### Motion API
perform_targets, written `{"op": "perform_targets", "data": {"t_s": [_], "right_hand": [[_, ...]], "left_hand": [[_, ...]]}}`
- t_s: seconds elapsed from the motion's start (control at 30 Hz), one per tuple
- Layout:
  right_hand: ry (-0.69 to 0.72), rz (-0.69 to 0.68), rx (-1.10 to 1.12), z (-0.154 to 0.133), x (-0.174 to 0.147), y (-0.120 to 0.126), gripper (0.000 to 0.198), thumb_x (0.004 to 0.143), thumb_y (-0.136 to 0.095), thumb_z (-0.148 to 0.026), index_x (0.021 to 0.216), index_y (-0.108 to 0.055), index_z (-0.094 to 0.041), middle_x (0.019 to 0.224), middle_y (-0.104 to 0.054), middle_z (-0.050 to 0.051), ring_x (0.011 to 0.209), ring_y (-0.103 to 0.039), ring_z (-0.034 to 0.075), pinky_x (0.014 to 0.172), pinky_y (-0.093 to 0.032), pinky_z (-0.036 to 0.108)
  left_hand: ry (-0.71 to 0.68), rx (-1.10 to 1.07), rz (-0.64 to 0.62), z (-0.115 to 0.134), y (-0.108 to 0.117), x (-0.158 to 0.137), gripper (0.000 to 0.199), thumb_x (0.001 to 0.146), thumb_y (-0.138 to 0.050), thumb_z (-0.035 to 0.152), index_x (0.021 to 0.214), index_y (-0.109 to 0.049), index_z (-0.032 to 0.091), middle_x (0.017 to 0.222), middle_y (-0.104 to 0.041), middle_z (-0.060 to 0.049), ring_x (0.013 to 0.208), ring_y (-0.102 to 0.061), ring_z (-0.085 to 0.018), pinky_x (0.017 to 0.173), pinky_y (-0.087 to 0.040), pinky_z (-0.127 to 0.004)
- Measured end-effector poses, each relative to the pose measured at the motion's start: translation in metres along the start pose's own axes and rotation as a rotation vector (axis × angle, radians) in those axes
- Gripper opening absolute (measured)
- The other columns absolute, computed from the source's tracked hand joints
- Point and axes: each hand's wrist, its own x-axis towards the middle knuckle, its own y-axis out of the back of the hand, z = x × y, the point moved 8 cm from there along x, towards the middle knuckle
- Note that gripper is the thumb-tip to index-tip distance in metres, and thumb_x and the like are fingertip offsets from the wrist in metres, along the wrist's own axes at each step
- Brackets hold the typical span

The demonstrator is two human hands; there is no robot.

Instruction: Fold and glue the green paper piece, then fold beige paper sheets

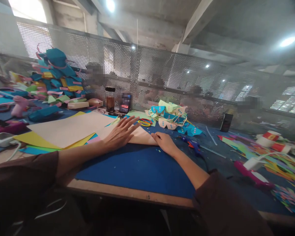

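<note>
A pale pink sheet of paper [143,136] lies on the blue table, with its near edge folded or curled over. My left hand [120,133] rests flat on this sheet, fingers stretched out and slightly apart. At the sheet's right corner, my right hand [165,143] has its fingers curled in and gripping the paper's edge; the fingertips are partly hidden. Left of my hands is a stack of paper sheets [64,129] in pale pink, yellow, green and blue. Scissors with red and yellow handles [145,122] lie just beyond the sheet.
Paper cutouts with eye-like holes [169,114] pile up at the back. A blue glue gun [192,144] lies to the right, near a purple power strip [254,175]. A jar [110,100] and a phone [226,122] stand by the mesh partition [142,72]. Folded paper pieces [57,75] heap up at left.
</note>
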Motion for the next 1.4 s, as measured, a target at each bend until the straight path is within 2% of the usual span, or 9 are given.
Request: {"op": "perform_targets", "data": {"t_s": [0.13, 0.27, 0.43, 0.63, 0.87, 1.03, 1.17, 1.4], "right_hand": [[-0.005, -0.006, -0.074, 0.000, -0.001, -0.002, 0.041, 0.100, -0.045, -0.044, 0.072, -0.062, -0.019, 0.074, -0.067, 0.003, 0.069, -0.057, 0.016, 0.060, -0.027, 0.026], [0.033, 0.009, -0.116, -0.004, -0.002, -0.002, 0.038, 0.099, -0.048, -0.041, 0.073, -0.064, -0.018, 0.083, -0.070, 0.005, 0.075, -0.060, 0.016, 0.064, -0.030, 0.025], [0.003, -0.014, -0.091, -0.004, -0.003, -0.001, 0.043, 0.099, -0.046, -0.047, 0.076, -0.067, -0.019, 0.081, -0.070, 0.005, 0.075, -0.062, 0.017, 0.065, -0.033, 0.025], [0.005, -0.077, -0.060, -0.004, -0.004, -0.001, 0.035, 0.093, -0.056, -0.050, 0.085, -0.072, -0.020, 0.097, -0.072, 0.006, 0.089, -0.064, 0.019, 0.076, -0.040, 0.026], [-0.008, -0.037, -0.110, 0.001, -0.002, -0.005, 0.032, 0.094, -0.057, -0.045, 0.081, -0.071, -0.019, 0.093, -0.067, 0.006, 0.086, -0.062, 0.018, 0.076, -0.040, 0.027], [-0.010, 0.001, -0.134, 0.003, -0.002, -0.008, 0.034, 0.096, -0.055, -0.044, 0.079, -0.069, -0.018, 0.092, -0.064, 0.006, 0.088, -0.061, 0.018, 0.079, -0.040, 0.027], [-0.005, -0.001, -0.142, 0.005, -0.002, -0.007, 0.035, 0.097, -0.052, -0.044, 0.081, -0.070, -0.019, 0.095, -0.064, 0.007, 0.092, -0.061, 0.019, 0.080, -0.040, 0.028], [-0.024, -0.041, -0.136, 0.009, -0.001, -0.005, 0.034, 0.097, -0.053, -0.046, 0.084, -0.071, -0.020, 0.100, -0.065, 0.007, 0.097, -0.061, 0.020, 0.085, -0.041, 0.029]], "left_hand": [[-0.079, -0.018, -0.071, 0.007, -0.010, -0.003, 0.034, 0.102, -0.043, 0.018, 0.132, -0.058, 0.019, 0.144, -0.057, -0.009, 0.141, -0.043, -0.024, 0.120, -0.027, -0.048], [-0.080, -0.065, -0.177, 0.014, -0.021, -0.006, 0.035, 0.105, -0.039, 0.028, 0.133, -0.059, 0.021, 0.135, -0.065, -0.007, 0.131, -0.054, -0.022, 0.117, -0.032, -0.046], [0.033, -0.086, -0.263, 0.011, -0.027, -0.010, 0.041, 0.106, -0.035, 0.040, 0.133, -0.059, 0.019, 0.132, -0.067, -0.010, 0.122, -0.062, -0.023, 0.115, -0.033, -0.046], [0.092, -0.052, -0.338, 0.005, -0.034, -0.014, 0.045, 0.106, -0.033, 0.036, 0.142, -0.050, 0.015, 0.134, -0.065, -0.012, 0.122, -0.061, -0.027, 0.111, -0.038, -0.046], [-0.001, -0.094, -0.324, 0.018, -0.030, -0.014, 0.042, 0.106, -0.034, 0.030, 0.144, -0.047, 0.017, 0.148, -0.053, -0.011, 0.135, -0.051, -0.024, 0.117, -0.031, -0.045], [-0.113, -0.165, -0.365, 0.033, -0.027, -0.014, 0.042, 0.105, -0.041, 0.028, 0.146, -0.047, 0.024, 0.155, -0.044, -0.009, 0.141, -0.043, -0.024, 0.116, -0.033, -0.043], [-0.084, -0.155, -0.395, 0.029, -0.031, -0.016, 0.041, 0.105, -0.041, 0.029, 0.145, -0.048, 0.026, 0.156, -0.043, -0.010, 0.142, -0.042, -0.027, 0.116, -0.032, -0.047], [-0.050, -0.149, -0.405, 0.026, -0.033, -0.017, 0.046, 0.106, -0.036, 0.043, 0.148, -0.044, 0.028, 0.154, -0.046, -0.009, 0.137, -0.047, -0.025, 0.114, -0.033, -0.043]]}}
